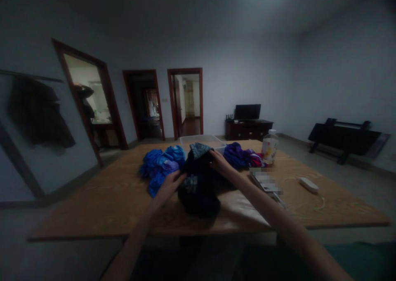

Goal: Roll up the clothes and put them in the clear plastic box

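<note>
Between my hands is a dark, patterned piece of cloth, bunched up over the table; its exact kind cannot be made out. My left hand grips its left edge, with the fingertips partly hidden in the folds. Higher up on the right side, my right hand pinches the cloth near a grey-blue patterned part. A crumpled heap of bright blue cloth lies just left of my left hand. Beyond my right hand sits a purple and red bundle of cloth. Behind the dark cloth stands a clear plastic bin, partly covered.
On the wooden table, a clear bottle stands at the back right. Nearer lie a blurred-out flat item and a white corded device. A person is in the left doorway. A TV stands by the far wall.
</note>
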`<action>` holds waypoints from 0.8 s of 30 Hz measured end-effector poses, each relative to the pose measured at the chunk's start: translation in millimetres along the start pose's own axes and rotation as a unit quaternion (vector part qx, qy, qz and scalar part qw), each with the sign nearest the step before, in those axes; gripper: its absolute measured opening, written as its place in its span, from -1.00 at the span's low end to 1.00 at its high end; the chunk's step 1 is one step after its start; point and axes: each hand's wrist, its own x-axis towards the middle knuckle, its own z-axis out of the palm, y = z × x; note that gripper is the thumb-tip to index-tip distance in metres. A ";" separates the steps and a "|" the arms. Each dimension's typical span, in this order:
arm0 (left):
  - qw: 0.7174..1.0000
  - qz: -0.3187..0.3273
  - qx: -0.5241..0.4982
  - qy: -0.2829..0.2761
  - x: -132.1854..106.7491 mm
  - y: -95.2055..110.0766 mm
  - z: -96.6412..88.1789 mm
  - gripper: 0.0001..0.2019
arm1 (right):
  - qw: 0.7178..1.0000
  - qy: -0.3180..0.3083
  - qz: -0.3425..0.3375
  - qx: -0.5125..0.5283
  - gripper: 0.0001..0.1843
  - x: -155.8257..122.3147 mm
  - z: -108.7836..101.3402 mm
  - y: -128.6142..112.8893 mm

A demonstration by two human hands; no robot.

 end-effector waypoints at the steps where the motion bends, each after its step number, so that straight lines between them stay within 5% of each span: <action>1: 1.000 -0.004 0.012 0.025 -1.4 4.8 -8.8 -0.55 | 0.999 -0.014 0.010 0.037 -0.39 9.5 6.2 -7.6; 5: 0.997 -0.004 0.026 0.075 5.9 7.8 -36.8 -0.45 | 0.978 -0.082 0.006 0.189 -0.42 28.8 21.4 -37.2; 10: 0.981 -0.081 0.106 0.142 16.2 -41.2 -65.7 -0.34 | 0.981 -0.130 -0.007 0.143 -0.36 1.4 27.8 -47.9; 15: 0.986 -0.134 0.075 0.067 9.0 -86.8 -77.2 -0.34 | 0.966 -0.249 -0.052 -0.040 -0.08 -36.4 48.3 -20.8; 21: 0.980 -0.110 0.166 -0.024 1.2 -77.8 -52.5 -0.03 | 0.935 -0.278 -0.105 -0.196 0.13 -55.6 54.9 11.1; 24: 0.980 -0.050 0.179 -0.072 -8.8 -73.1 -47.4 -0.01 | 0.937 -0.262 -0.109 -0.202 0.02 -56.1 43.9 9.0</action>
